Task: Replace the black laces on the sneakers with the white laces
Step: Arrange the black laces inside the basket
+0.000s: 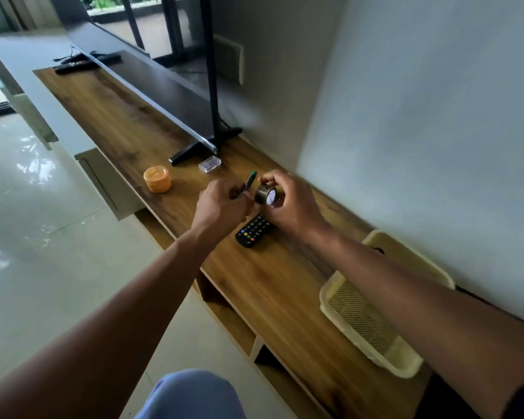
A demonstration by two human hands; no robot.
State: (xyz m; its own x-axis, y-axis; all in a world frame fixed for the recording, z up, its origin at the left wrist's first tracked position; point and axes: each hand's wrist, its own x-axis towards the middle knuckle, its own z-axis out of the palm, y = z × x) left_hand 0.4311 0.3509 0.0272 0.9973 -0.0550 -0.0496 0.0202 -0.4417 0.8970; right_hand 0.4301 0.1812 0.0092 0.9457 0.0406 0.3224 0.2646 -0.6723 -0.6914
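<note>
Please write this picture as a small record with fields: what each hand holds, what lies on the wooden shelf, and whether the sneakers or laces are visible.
left hand: holds a dark pen with a green tip
right hand: grips a small round metallic object with a white face
surface: long wooden shelf along the wall
near the hands: black remote, orange round container, small clear box
at right: cream mesh basket
behind: TV on black feet
sneakers and laces: not visible

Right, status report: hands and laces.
Left hand grips pen. Right hand grips a tape roll above the remote. No sneakers or laces in view.
</note>
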